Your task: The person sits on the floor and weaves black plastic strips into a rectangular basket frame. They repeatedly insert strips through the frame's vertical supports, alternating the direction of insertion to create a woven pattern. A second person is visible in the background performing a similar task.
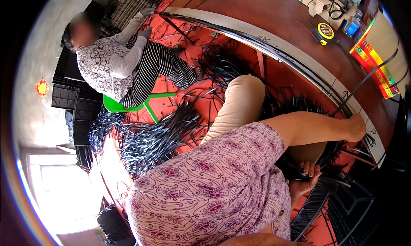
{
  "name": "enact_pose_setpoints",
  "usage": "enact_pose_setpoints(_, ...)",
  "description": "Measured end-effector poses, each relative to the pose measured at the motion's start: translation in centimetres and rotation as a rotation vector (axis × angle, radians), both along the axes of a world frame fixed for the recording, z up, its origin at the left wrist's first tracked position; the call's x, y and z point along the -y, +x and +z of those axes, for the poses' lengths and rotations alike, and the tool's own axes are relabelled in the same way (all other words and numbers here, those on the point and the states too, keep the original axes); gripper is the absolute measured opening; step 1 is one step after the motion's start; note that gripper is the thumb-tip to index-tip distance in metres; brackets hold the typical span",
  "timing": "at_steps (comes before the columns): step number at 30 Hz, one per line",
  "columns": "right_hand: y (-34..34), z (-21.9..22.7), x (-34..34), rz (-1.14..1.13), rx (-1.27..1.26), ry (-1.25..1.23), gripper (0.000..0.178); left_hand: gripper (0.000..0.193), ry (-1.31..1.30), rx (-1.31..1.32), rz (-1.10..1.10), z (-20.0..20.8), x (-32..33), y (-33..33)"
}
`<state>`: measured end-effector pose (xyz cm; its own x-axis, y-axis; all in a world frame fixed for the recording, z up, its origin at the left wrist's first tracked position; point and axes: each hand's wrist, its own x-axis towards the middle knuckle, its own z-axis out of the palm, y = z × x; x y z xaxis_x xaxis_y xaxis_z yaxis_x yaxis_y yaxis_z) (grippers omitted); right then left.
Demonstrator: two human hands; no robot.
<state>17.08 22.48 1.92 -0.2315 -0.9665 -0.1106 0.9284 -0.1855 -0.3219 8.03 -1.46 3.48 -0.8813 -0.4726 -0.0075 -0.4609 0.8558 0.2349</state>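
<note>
My left hand (356, 127), at the end of an arm in a patterned pink-purple sleeve (209, 177), is closed at the table's edge. Black plastic strips (369, 139) come out beside it, so it appears to grip them. Lower down, my right hand (307, 176) has its fingers curled round a black object (295, 170). My shirt and left arm partly cover that object, and its kind cannot be made out. Long black strips (274, 50) run along the table's pale, marked edge (299, 63) toward my left hand.
Across the red floor (188, 137) lie heaps of cut black strips (158, 139). At the far left a gloved person (107, 66) sits on a green stool (150, 105). On the brown table (257, 15) lie a tape measure (325, 32) and a bottle (352, 27). A black frame (351, 199) stands lower right.
</note>
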Motion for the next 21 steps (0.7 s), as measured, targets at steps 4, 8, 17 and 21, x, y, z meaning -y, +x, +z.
enact_pose_setpoints(4, -0.1, -0.2, 0.0, -0.005, 0.000, 0.024, 0.026, 0.024, -0.018, -0.031, 0.008, -0.6, 0.2, -0.4)
enact_pose_setpoints(8, 0.0, 0.1, 0.0, 0.000, -0.006, 0.003, 0.025, 0.024, -0.020, -0.046, 0.004, -0.6, 0.1, -0.4)
enact_pose_setpoints(17, 0.1, 0.0, -0.3, 0.018, 0.009, -0.014, 0.026, 0.020, -0.040, -0.086, 0.019, -1.4, -0.2, -0.3)
enact_pose_setpoints(21, 0.2, 0.3, -0.6, -0.017, -0.005, 0.040, 0.025, 0.021, 0.019, -0.121, 0.060, -1.0, -0.3, -0.1)
